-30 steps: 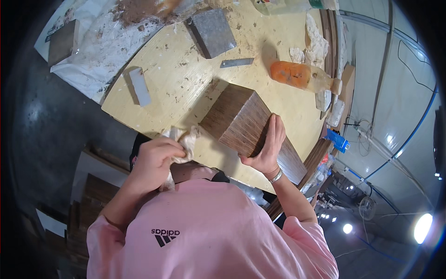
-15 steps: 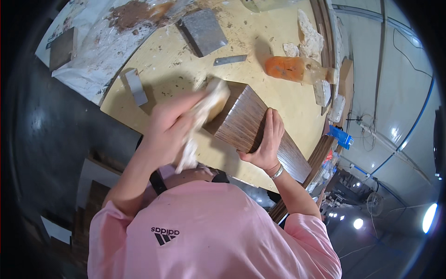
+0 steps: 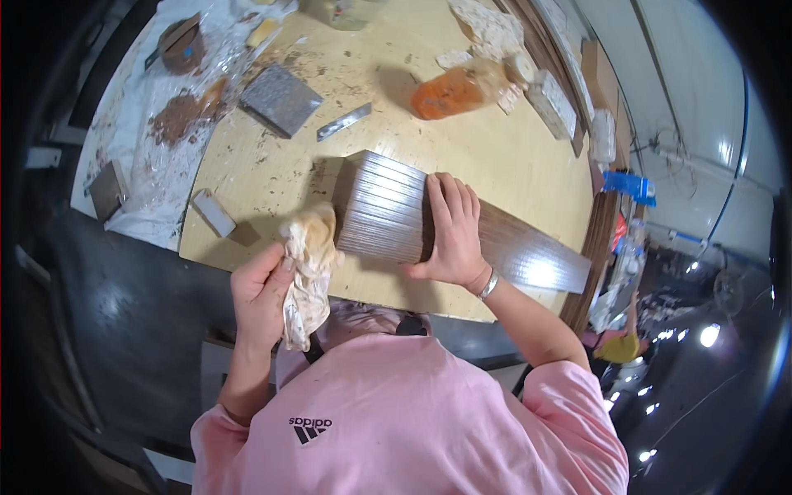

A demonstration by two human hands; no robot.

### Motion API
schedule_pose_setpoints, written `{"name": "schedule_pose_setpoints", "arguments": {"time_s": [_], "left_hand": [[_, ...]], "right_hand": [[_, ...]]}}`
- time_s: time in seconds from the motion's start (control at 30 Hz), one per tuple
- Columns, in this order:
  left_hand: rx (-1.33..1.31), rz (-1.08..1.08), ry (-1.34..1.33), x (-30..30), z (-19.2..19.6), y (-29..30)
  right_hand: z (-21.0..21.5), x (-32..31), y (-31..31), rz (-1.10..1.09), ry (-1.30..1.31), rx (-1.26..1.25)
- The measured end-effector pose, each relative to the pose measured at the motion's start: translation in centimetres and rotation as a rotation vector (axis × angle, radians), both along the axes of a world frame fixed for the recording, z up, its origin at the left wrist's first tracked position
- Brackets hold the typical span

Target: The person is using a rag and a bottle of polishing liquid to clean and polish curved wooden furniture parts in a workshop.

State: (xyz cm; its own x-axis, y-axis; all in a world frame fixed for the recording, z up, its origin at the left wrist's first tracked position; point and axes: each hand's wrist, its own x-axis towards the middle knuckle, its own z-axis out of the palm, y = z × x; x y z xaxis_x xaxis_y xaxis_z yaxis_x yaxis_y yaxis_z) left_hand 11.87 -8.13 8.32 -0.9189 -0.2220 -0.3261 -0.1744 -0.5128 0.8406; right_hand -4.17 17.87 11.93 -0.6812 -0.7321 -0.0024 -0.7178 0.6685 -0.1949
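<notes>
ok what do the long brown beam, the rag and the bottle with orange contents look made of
Long brown beam: probably wood or wood-look laminate, with a glossy finish; it shows grain-like lines and reflections.
Rag: apparently soft cloth, matte and stained, given its creases.
Bottle: clear plastic or possibly glass, smooth; the orange contents show through.

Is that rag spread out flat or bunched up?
Bunched up: the rag, pinched in the left hand, shows crumpled folds.
</notes>
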Motion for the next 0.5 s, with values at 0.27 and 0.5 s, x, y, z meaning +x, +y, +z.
{"name": "schedule_pose_setpoints", "arguments": {"time_s": [0.27, 0.5], "left_hand": [[-1.433, -0.671, 0.536, -8.6, 4.7, 8.9], [-1.766, -0.792, 0.212, -8.5, 4.5, 15.3]], "right_hand": [[0.0, -0.1, 2.3, 0.003, -0.072, -0.066], [1.3, -1.0, 26.6, -0.236, 0.01, 0.033]]}}
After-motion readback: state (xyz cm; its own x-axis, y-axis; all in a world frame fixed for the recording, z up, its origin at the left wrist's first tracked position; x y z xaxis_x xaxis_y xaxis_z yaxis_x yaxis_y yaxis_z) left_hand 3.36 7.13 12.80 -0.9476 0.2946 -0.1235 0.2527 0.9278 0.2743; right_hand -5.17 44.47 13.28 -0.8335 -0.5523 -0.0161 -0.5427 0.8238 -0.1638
